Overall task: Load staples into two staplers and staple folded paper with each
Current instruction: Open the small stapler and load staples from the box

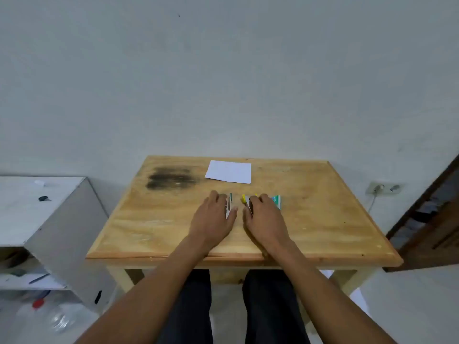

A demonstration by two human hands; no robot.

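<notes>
From the head camera, a wooden table (310, 227) stands against a pale wall (223, 70); a dark smudge (171, 178) marks its far left part; a white folded paper (228, 172) lies flat near the far edge, a little right of the smudge and well apart from both hands.

The left hand (213, 219) lies palm down near the table's middle, fingers curled over a small stapler (229, 207); only the stapler's white side and a teal tip show past the fingers and thumb; the hand covers it, but whether the fingers truly grip it cannot be told.

The right hand (265, 219) lies palm down just beside the left, thumbs near each other but apart; its fingers curl over a second stapler (248, 203), of which a yellow end and a pale and dark edge show at the thumb side; again, whether it is gripped or only covered cannot be told.

Just beyond the right hand's outer fingers a small teal and white box (277, 202) peeks out, touching or nearly touching them; its print is too small to read.

Both forearms reach over the near edge; dark trousers (186, 306) show below the table.

To the left stands a white shelf (49, 219) with small dark bits on top; at the right, a wall socket (383, 187) with a plug and a brown door (427, 232).
</notes>
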